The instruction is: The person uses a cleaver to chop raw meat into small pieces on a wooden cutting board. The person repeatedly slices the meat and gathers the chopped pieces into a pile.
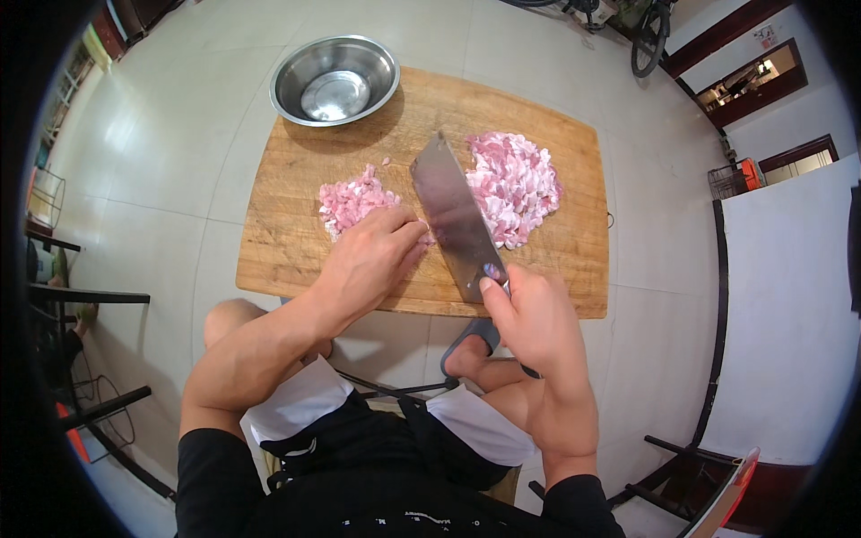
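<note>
My right hand grips the handle of a broad cleaver. Its blade points away from me, tilted leftward over the wooden cutting board. Just left of the blade, my left hand has its fingers curled down on a little pink meat, most of it hidden under them. Diced pink meat lies in a small heap beyond that hand. To the right of the blade, a larger heap of pale pink sliced meat spreads over the board.
On the board's far left corner stands a steel bowl with nothing in it. A white-topped table is at the right, and dark chair legs jut in from the left. A bicycle wheel shows far off.
</note>
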